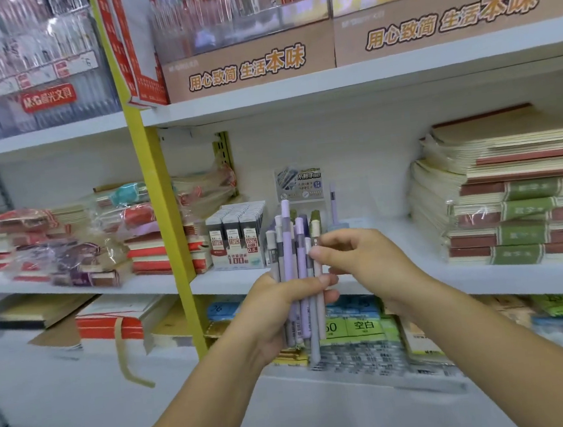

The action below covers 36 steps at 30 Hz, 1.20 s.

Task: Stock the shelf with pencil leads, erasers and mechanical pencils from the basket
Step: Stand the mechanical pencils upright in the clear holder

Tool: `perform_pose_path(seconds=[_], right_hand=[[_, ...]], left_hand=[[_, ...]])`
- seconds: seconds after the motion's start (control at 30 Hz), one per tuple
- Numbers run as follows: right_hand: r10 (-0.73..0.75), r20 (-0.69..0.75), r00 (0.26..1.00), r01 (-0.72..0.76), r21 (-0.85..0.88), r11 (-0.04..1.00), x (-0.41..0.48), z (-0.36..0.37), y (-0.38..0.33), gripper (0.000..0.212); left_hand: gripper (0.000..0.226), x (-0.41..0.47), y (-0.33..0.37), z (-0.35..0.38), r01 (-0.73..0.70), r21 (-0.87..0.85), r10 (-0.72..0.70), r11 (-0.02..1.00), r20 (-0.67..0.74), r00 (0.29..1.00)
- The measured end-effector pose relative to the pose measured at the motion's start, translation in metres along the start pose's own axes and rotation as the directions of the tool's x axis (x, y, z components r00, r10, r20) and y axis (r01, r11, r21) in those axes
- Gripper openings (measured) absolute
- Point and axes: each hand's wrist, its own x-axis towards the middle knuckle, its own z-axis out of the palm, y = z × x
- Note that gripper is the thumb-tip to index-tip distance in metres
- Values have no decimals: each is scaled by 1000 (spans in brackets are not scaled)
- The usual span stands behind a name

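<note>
My left hand [275, 303] grips an upright bundle of several purple and grey mechanical pencils [295, 267] in front of the middle shelf [399, 270]. My right hand [356, 251] pinches the top of one pencil at the bundle's right side. Behind the bundle, a display stand [305, 190] on the shelf holds more pencils, one standing upright at its right [333, 201]. A box of pencil lead cases [236, 238] sits to the left of the stand. No basket and no erasers are in view.
Stacks of notebooks [519, 197] fill the shelf's right end, and wrapped notebooks [87, 245] lie at the left past a yellow post [162, 207]. Pen displays stand on the shelf above [329, 78]. Paper packs lie on the lower shelf [363, 329].
</note>
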Motion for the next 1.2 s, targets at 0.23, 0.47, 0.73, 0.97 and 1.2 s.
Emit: perform_pose_path(seconds=[0.23,0.47,0.73,0.97,1.2], right_hand=[[-19,-78,997,32,159,987,14,-19,-5,14],[-280,-431,858,289,-45,956,78,-68,-24,41],[-366,-234,900,147,-629,763,168,-99,1,36],[-324,-154,934,154,-644,750,198,-95,31,32],[-301,-107,948,148,-688,710,205,-91,48,32]], left_hand=[[51,13,16,-1,57,-2,-57,998,42,997],[30,65,-4,-18,-14,-5,14,1000,-95,995],[13,114,-12,-24,-89,-108,72,990,-156,985],[16,136,-27,-27,-105,-102,85,989,-184,979],[16,142,-26,-30,-85,-97,66,992,-184,981]])
